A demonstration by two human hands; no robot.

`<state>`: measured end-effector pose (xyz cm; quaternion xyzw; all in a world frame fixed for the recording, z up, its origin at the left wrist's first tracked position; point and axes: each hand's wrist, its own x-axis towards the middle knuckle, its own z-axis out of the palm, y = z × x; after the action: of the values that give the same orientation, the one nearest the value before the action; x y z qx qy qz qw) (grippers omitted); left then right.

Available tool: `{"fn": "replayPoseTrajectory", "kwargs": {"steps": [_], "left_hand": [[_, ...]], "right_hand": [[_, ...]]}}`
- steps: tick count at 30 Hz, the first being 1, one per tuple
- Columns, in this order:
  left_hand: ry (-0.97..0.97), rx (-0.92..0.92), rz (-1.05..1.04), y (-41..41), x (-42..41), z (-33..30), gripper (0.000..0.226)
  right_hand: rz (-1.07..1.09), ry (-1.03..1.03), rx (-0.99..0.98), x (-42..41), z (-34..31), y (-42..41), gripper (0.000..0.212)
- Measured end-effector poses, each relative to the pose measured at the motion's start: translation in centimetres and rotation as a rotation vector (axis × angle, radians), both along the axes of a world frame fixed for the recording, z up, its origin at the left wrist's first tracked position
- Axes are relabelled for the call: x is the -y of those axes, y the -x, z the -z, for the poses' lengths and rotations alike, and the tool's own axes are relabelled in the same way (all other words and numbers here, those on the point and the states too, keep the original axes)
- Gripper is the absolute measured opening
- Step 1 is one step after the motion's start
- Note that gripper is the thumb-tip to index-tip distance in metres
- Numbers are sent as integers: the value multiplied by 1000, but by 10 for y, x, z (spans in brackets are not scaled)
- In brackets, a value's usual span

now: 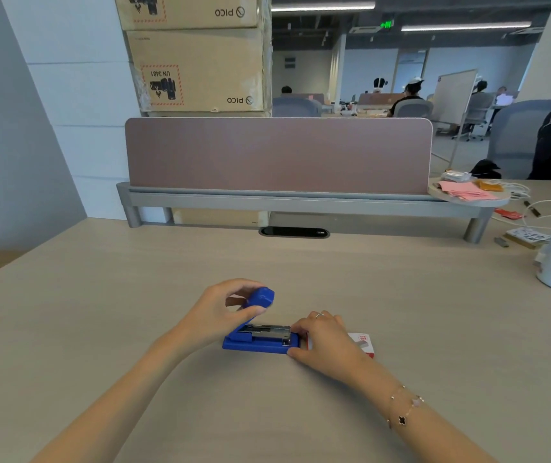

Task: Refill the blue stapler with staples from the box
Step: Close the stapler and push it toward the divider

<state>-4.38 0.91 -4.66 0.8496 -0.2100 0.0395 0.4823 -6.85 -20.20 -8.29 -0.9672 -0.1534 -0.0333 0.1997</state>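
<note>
Left hand (224,307) pinches the rigid blue stapler (257,339) lid open on the desk (100,312); right hand (326,339) grips its front, beside the light staple box (362,342).

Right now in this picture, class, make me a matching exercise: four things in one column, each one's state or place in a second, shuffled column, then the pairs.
Things:
1. stapler lid
2. staple box
3. left hand
4. right hand

States:
A. partly hidden behind a hand
B. at the stapler's front end
C. swung up, open
D. gripping the lid

Pairs: 1-C, 2-A, 3-D, 4-B
</note>
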Motion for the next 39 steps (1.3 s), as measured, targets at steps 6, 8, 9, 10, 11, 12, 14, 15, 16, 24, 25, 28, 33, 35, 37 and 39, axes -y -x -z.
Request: {"fn": "replayPoseTrajectory", "kwargs": {"steps": [6, 8, 9, 10, 11, 12, 14, 15, 16, 24, 25, 28, 33, 35, 37, 39], "left_hand": [[-28, -14, 57, -1, 8, 8, 30], [-43, -17, 78, 0, 11, 11, 29], [-46, -19, 87, -1, 12, 13, 29], [-47, -26, 97, -1, 13, 15, 29], [-49, -34, 104, -1, 14, 16, 29], [-54, -39, 110, -1, 15, 17, 29], [-60, -48, 115, -2, 17, 19, 32], [-57, -53, 117, -2, 17, 19, 32], [-53, -60, 116, -3, 16, 19, 33], [-202, 8, 131, -5, 9, 23, 38], [-205, 9, 128, -5, 9, 23, 38], [-200, -14, 130, -7, 8, 23, 36], [-228, -55, 97, -9, -4, 21, 34], [-236, -87, 80, -10, -12, 22, 29], [-246, -119, 69, -11, -18, 22, 27], [-256, -139, 77, -12, -20, 21, 26]], "right_hand": [[6, -30, 4, 2, 2, 1, 22], [13, -38, 2, 1, 3, 1, 22], [16, -38, 2, 1, 3, 1, 22], [19, -37, -2, 2, 2, 1, 22], [20, -37, -5, 2, 2, 2, 22], [20, -37, -11, 2, 1, 2, 23], [13, -35, -18, 1, -1, 2, 23], [12, -37, -21, 1, -1, 1, 23], [12, -43, -25, 1, -1, 1, 23], [5, -72, -44, 2, -4, 2, 21], [6, -71, -49, 2, -4, 1, 21], [10, -67, -55, 2, -5, 1, 22], [6, -55, -98, 4, -9, 1, 25], [-2, -60, -135, 5, -14, -1, 25], [-5, -140, -168, 4, -19, -3, 27], [-8, -236, -149, 2, -23, -4, 30]]}}
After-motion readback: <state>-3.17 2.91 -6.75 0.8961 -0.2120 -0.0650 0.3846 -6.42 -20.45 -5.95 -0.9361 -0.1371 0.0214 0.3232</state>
